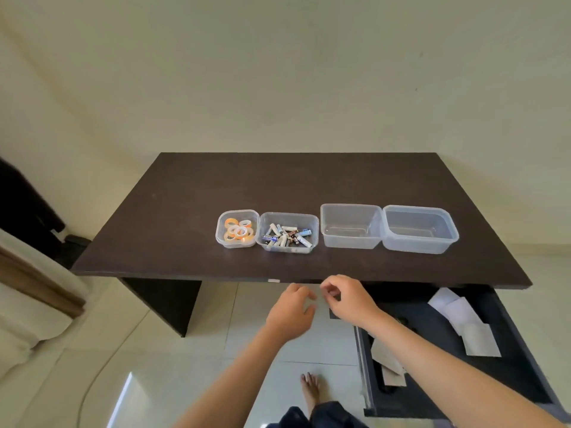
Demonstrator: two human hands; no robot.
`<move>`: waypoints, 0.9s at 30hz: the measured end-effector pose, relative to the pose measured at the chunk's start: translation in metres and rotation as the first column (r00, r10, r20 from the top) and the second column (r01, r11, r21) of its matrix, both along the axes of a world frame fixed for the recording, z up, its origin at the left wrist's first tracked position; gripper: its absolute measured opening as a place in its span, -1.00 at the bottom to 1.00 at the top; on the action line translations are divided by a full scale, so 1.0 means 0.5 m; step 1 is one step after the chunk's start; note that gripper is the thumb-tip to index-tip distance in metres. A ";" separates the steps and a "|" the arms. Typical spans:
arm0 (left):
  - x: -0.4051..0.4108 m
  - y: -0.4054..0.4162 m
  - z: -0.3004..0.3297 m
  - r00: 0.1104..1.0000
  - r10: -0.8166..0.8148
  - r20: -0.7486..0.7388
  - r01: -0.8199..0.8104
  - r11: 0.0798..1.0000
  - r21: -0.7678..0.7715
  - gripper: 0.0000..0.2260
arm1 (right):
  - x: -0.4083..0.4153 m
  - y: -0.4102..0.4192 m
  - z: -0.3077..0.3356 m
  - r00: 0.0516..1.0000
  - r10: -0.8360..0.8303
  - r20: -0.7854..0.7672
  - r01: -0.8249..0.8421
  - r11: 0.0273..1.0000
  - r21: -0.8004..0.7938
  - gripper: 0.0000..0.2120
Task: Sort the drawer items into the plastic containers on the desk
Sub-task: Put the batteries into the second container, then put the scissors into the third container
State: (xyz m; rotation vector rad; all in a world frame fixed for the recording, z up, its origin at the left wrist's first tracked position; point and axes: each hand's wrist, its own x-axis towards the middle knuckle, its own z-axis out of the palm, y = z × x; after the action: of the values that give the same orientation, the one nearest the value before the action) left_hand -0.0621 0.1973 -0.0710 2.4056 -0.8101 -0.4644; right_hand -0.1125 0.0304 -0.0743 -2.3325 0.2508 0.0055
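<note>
Four clear plastic containers stand in a row on the dark desk (pixel 185 211). The small square container (pixel 221 239) holds several orange and white tape rolls (pixel 238 231). Beside it, a second container (pixel 313 223) holds several batteries (pixel 285 236). Two larger containers (pixel 350 240) (pixel 420 244) to the right are empty. Below the desk's front edge at the right, the drawer (pixel 525 375) is pulled out, with white papers (pixel 463 316) and brown paper pieces (pixel 386 356) inside. My left hand (pixel 292 313) hovers with loosely curled fingers and nothing in it. My right hand (pixel 349 299) has thumb and forefinger pinched; whether it holds anything is unclear.
A wall rises behind the desk. At the left are a bed or sofa edge (pixel 37 304) and a dark object (pixel 24 205) by the wall. The pale tiled floor (pixel 154 381) lies below, with my bare foot (pixel 310 389) near the drawer's front corner.
</note>
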 end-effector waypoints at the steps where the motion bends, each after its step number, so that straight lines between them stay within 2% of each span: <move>1: -0.021 -0.005 -0.006 1.000 -0.001 -0.016 0.001 1.000 0.008 -0.73 | -0.027 -0.008 -0.008 1.000 -0.007 -0.021 0.007 1.000 0.006 -0.87; 8: -0.133 -0.085 -0.040 0.994 -0.021 -0.109 0.027 0.998 0.052 -0.75 | -0.171 -0.085 -0.052 0.992 -0.052 -0.114 0.056 0.998 0.030 -0.87; 15: -0.223 -0.239 -0.094 0.974 -0.016 -0.226 0.039 0.994 0.098 -0.78 | -0.276 -0.250 -0.091 0.955 -0.105 -0.278 0.119 0.992 0.034 -0.83; 22: -0.306 -0.354 -0.187 0.932 0.048 -0.360 0.083 0.937 0.340 -0.72 | -0.384 -0.410 -0.154 0.893 -0.142 -0.428 0.161 0.987 0.008 -0.88; 24: -0.318 -0.367 -0.209 0.928 0.109 -0.355 0.067 0.891 0.449 -0.70 | -0.402 -0.451 -0.172 0.855 -0.126 -0.502 0.135 0.991 -0.020 -0.89; 27: -0.340 -0.370 -0.243 0.897 0.148 -0.417 0.109 0.840 0.532 -0.67 | -0.415 -0.504 -0.204 0.767 -0.082 -0.637 0.021 0.995 -0.102 -0.92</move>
State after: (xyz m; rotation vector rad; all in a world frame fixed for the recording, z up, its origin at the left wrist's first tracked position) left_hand -0.2321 0.0121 -0.1924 2.6314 -0.4803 -1.3401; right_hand -0.3200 -0.2218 -0.1761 -2.3333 0.6658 0.7984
